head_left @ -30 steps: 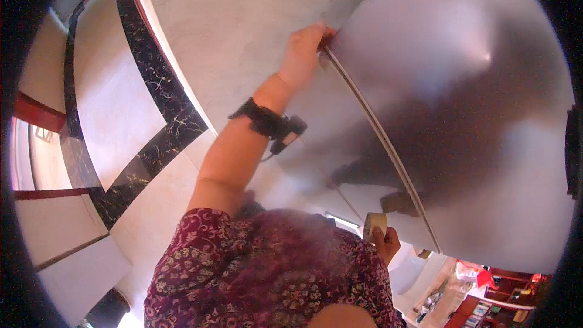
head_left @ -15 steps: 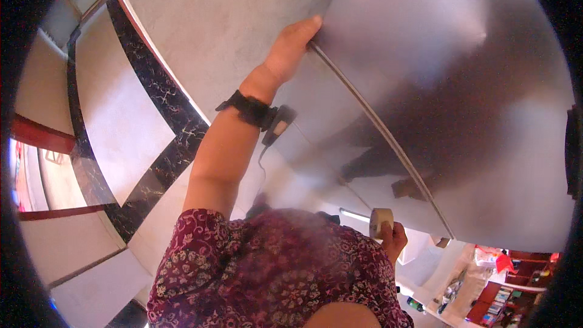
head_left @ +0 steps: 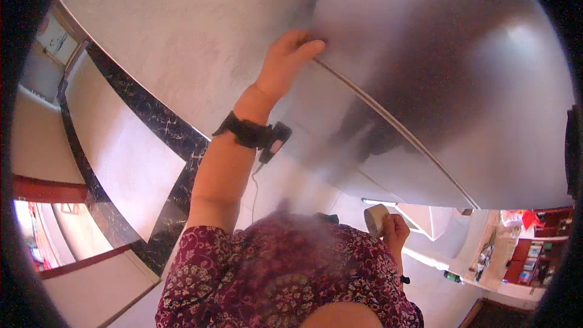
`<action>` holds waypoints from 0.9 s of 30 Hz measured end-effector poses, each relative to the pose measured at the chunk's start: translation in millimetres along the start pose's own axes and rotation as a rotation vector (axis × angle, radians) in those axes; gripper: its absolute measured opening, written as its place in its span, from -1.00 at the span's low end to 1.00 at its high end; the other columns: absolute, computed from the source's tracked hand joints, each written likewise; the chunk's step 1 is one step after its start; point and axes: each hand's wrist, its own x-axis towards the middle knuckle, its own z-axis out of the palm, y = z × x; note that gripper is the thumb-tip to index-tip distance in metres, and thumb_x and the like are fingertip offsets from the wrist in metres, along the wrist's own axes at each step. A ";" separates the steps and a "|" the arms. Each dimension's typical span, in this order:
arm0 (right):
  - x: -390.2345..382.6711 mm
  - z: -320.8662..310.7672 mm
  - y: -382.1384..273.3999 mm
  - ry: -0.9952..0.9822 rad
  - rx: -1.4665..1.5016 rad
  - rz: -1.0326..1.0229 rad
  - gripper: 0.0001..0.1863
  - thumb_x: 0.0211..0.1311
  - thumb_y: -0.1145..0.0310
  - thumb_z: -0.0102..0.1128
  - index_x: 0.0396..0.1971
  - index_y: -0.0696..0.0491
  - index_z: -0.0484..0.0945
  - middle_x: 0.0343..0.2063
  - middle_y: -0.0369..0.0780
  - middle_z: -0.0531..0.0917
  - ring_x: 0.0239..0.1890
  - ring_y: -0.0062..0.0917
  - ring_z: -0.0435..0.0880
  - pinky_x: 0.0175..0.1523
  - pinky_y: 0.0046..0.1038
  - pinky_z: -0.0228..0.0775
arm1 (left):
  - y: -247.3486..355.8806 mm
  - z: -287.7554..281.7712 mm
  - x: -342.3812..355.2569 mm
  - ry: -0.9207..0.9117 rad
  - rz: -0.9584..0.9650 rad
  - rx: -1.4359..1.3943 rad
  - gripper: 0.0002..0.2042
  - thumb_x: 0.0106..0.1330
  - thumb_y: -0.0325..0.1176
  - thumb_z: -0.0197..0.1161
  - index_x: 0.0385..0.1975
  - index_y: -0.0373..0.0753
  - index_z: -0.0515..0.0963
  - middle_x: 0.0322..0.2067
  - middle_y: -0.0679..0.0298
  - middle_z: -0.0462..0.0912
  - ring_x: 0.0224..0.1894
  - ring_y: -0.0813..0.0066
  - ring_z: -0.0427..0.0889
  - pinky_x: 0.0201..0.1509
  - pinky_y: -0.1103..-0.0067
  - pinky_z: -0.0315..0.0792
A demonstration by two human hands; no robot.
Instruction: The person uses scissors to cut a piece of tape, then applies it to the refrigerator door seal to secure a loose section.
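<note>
In front of me stands a tall, glossy grey two-door refrigerator [head_left: 498, 164], with a seam strip [head_left: 395, 121] running between its doors. My left hand [head_left: 290, 61] is closed at the refrigerator's side edge, by the end of the seam. Its thumb lies toward the front and the other fingers are curled, partly hidden. A black strap with a small dark device [head_left: 276, 141] circles the left wrist. Lower right, beside my body, my right hand [head_left: 396, 231] grips a roll of beige tape [head_left: 375, 220] by its rim.
A plain wall [head_left: 200, 30] rises beside the refrigerator at the left. Light floor tiles with black marbled borders [head_left: 136, 100] stretch across the left side. At the far right are a counter [head_left: 486, 249] with small items and a red-brown shelf [head_left: 531, 261].
My view has shifted, and the refrigerator seam appears at a shallower slant. The left thumb has turned from pointing up to pointing right across the edge. The tape stays in my right hand, now tilted differently.
</note>
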 end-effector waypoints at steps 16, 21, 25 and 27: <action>-128.8 -28.6 65.0 0.171 0.118 0.163 -0.70 0.13 0.25 0.13 -0.59 0.21 0.48 -0.71 -0.26 0.47 -0.61 -0.66 0.38 -0.53 -0.54 0.24 | 6.3 -5.2 7.0 -0.097 -0.097 0.350 -0.53 0.00 -0.07 0.29 -0.29 -0.40 0.50 -0.39 0.22 0.56 -0.35 0.47 0.45 -0.23 0.56 0.37; -164.1 -24.9 69.5 0.172 0.083 0.147 -0.69 0.13 0.25 0.13 -0.62 0.21 0.46 -0.73 -0.28 0.44 -0.63 -0.68 0.34 -0.56 -0.55 0.21 | -2.5 -4.9 7.2 -0.083 -0.046 0.316 -0.51 -0.02 -0.01 0.30 -0.37 -0.40 0.51 -0.41 0.20 0.55 -0.37 0.44 0.43 -0.24 0.52 0.36; -177.3 -25.7 65.0 0.299 0.008 0.109 -0.68 0.14 0.24 0.12 -0.62 0.20 0.46 -0.73 -0.29 0.43 -0.65 -0.70 0.32 -0.58 -0.57 0.18 | -12.3 -14.1 19.7 -0.076 0.033 0.363 -0.42 -0.03 0.05 0.29 -0.28 -0.47 0.50 -0.29 0.06 0.56 -0.25 0.35 0.50 -0.14 0.51 0.37; -183.1 -20.1 62.5 0.380 0.023 0.122 -0.69 0.15 0.26 0.12 -0.62 0.20 0.45 -0.72 -0.30 0.43 -0.65 -0.70 0.31 -0.58 -0.58 0.17 | -8.7 -10.7 24.5 -0.132 0.050 0.444 -0.38 -0.02 0.06 0.29 -0.23 -0.49 0.49 -0.23 0.00 0.56 -0.19 0.31 0.52 -0.10 0.50 0.37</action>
